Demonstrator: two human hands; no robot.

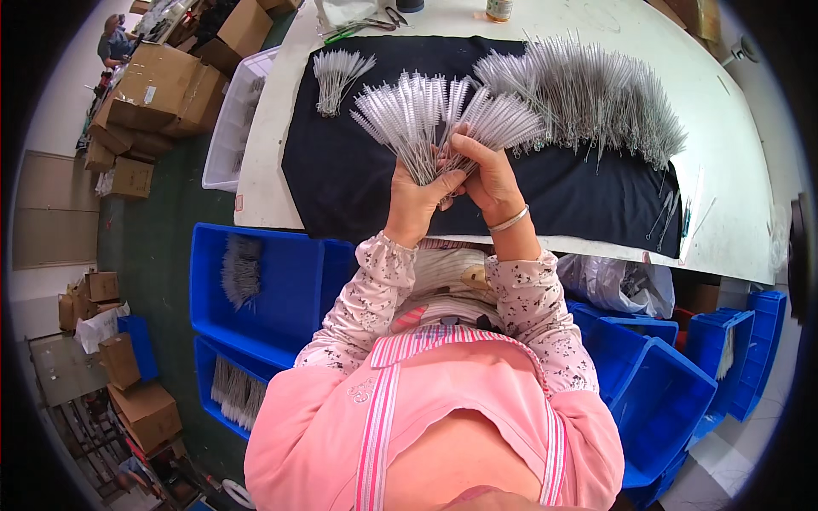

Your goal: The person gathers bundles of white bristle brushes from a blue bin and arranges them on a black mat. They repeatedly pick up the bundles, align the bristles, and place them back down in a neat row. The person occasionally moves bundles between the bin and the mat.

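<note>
Over the dark cloth [332, 183], my left hand [412, 198] is closed round a fanned bundle of thin wire brushes [405, 115] with white bristles, their heads pointing away from me. Close against it, my right hand [492, 180] grips another bunch of the same brushes [504, 122], its thumb laid across the stems. The two bunches meet at the wire ends, where my fingers partly cover them. A large heap of brushes [588, 98] lies beyond and to the right. Farther left rests a small separate bunch [338, 78].
The white table [733, 162] carries pliers [362, 27] and a small jar [499, 9] at its far edge. Several loose brushes [666, 213] lie at the cloth's right. Blue bins [281, 315] stand below on both sides; a white crate [223, 157] and cardboard boxes [162, 85] are left.
</note>
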